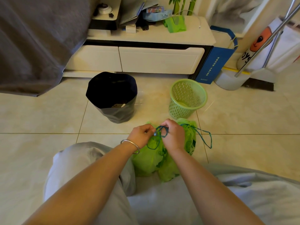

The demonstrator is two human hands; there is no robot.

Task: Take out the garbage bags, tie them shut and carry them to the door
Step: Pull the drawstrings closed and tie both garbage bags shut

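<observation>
Tying step: my left hand and right hand each pinch the drawstring above the green garbage bag; next, cinch the knot, then address the black-lined bin at 11 o'clock.

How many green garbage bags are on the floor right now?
2. One green bag sits between the hands, its drawstring being tied; the other green bag lies just right of it, partly hidden by the right hand.

Thin crinkly green plastic garbage bags; green holey plastic basket; shiny smooth cream tile floor; silver metal bangle.
</observation>
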